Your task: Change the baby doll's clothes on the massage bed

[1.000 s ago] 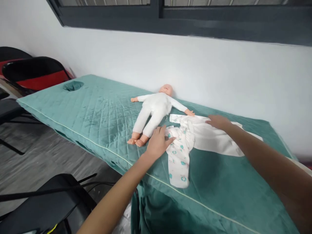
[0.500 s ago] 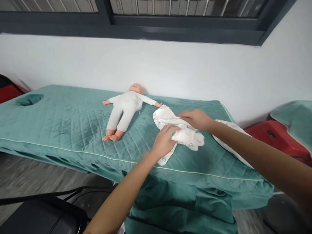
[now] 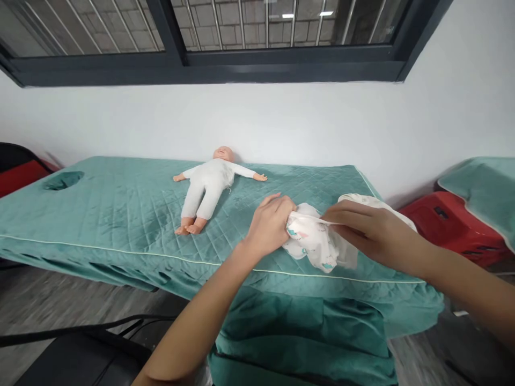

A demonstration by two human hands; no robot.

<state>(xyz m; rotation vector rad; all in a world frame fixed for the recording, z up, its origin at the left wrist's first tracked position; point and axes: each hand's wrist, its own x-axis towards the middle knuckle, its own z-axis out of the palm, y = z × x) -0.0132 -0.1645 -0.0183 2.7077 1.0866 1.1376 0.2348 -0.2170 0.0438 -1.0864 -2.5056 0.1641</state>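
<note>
At the left edge of the frame, a black-framed chair with a red panel (image 3: 20, 174) stands beyond the green quilted bed (image 3: 132, 214). Left of centre, a white-bodied doll with bare plastic head, hands and feet (image 3: 211, 182) lies on its back, touched by neither hand. Just right of centre, the left hand (image 3: 271, 222) is closed on the left end of a thin white garment with a teal print (image 3: 309, 236) (its fingertips are mostly hidden). A second ago that garment lay spread out with one sleeve extended; now it is gathered, so the cloth is being worked between two hands. It looks soft, crumpled and slightly see-through, with one edge drawn taut. The right hand (image 3: 362, 228) pinches that edge, fingers narrow. Behind it lies more white cloth (image 3: 374, 201), perhaps separate.
</note>
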